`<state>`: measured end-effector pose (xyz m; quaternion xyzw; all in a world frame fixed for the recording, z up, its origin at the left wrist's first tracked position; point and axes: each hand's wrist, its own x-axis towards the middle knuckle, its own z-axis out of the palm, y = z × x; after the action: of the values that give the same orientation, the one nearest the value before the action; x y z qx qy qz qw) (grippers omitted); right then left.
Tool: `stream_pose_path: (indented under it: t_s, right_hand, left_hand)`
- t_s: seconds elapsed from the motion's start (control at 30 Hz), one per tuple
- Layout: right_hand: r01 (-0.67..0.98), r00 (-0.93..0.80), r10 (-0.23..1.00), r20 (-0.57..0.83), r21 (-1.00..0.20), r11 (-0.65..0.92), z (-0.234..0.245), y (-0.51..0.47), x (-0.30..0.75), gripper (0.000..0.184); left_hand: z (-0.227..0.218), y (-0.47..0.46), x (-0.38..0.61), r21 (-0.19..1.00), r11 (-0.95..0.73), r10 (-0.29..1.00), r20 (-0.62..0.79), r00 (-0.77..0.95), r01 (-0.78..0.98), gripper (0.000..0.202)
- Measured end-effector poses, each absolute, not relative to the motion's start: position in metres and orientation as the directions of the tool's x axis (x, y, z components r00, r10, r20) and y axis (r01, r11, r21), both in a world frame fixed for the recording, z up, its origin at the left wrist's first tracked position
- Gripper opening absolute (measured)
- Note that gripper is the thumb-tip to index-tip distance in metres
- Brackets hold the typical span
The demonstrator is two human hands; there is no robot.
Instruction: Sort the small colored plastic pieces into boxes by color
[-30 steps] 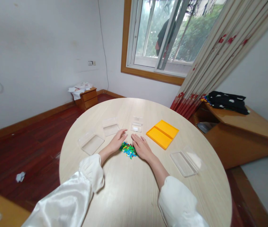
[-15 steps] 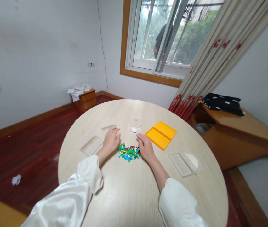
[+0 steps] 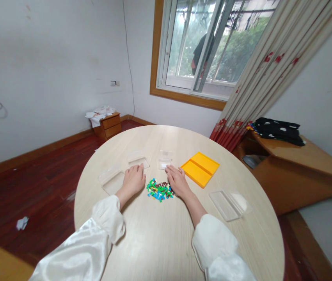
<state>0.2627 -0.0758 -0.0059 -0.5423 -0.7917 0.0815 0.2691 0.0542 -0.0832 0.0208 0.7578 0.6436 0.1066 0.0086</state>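
A loose pile of small plastic building bricks (image 3: pixel 160 191), green, blue, brown and yellow, lies on the round table (image 3: pixel 154 242). To the left of the pile, my left hand (image 3: pixel 133 179) is palm down with its fingers stretched out, holding nothing. My right hand (image 3: pixel 177 180) is also palm down and open, just at the pile's right edge. Beyond the fingers stands a small clear box (image 3: pixel 165 161) with its lid open. Left of my left hand is a larger clear box (image 3: pixel 111 183), partly hidden by it; another clear box (image 3: pixel 138 160) sits just behind its fingertips.
An open yellow case (image 3: pixel 200 169) lies on the right of the table, with another open clear box (image 3: pixel 227 203) nearer me. A wooden cabinet (image 3: pixel 309 171) adjoins the table's right side. Crumpled paper (image 3: pixel 22 223) lies on the floor at left.
Both hands have turned palm down and flattened towards the tabletop. My left hand has drawn a little left, away from the pile. The boxes stay in place.
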Motion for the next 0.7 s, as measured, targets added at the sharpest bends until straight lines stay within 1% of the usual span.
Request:
stream_pose_path:
  t_s: [0.1, 0.17, 0.2, 0.27, 0.37, 0.43, 0.53, 0.7]
  right_hand:
    - [0.797, -0.297, 0.899, 0.323, -0.435, 0.419, -0.005, -0.088, 0.260, 0.041]
    - [0.814, -0.295, 0.894, 0.336, -0.401, 0.419, -0.004, -0.098, 0.258, 0.042]
    - [0.840, -0.267, 0.897, 0.353, -0.371, 0.396, -0.004, -0.102, 0.258, 0.043]
    - [0.914, -0.151, 0.907, 0.394, -0.293, 0.279, -0.003, -0.110, 0.262, 0.043]
    - [0.985, 0.043, 0.902, 0.430, -0.170, 0.034, -0.005, -0.118, 0.278, 0.045]
    - [0.994, 0.080, 0.909, 0.410, -0.104, -0.040, -0.007, -0.122, 0.290, 0.047]
    - [0.999, 0.040, 0.928, 0.370, -0.047, -0.024, -0.011, -0.128, 0.301, 0.047]
    - [0.999, -0.011, 0.934, 0.358, -0.032, 0.024, -0.013, -0.141, 0.294, 0.048]
  left_hand:
    - [0.020, -0.090, 0.060, 0.134, -0.173, 0.979, 0.136, 0.154, 0.976, 0.052]
    - [0.020, -0.094, 0.063, 0.124, -0.174, 0.979, 0.127, 0.158, 0.977, 0.052]
    - [0.019, -0.096, 0.064, 0.120, -0.174, 0.980, 0.124, 0.159, 0.977, 0.052]
    - [0.019, -0.098, 0.065, 0.116, -0.170, 0.981, 0.116, 0.156, 0.979, 0.052]
    - [0.019, -0.098, 0.066, 0.112, -0.148, 0.985, 0.109, 0.135, 0.983, 0.054]
    - [0.019, -0.098, 0.067, 0.109, -0.136, 0.987, 0.105, 0.124, 0.985, 0.055]
    - [0.020, -0.098, 0.067, 0.100, -0.126, 0.989, 0.093, 0.117, 0.987, 0.055]
    - [0.019, -0.099, 0.068, 0.105, -0.126, 0.989, 0.096, 0.116, 0.986, 0.054]
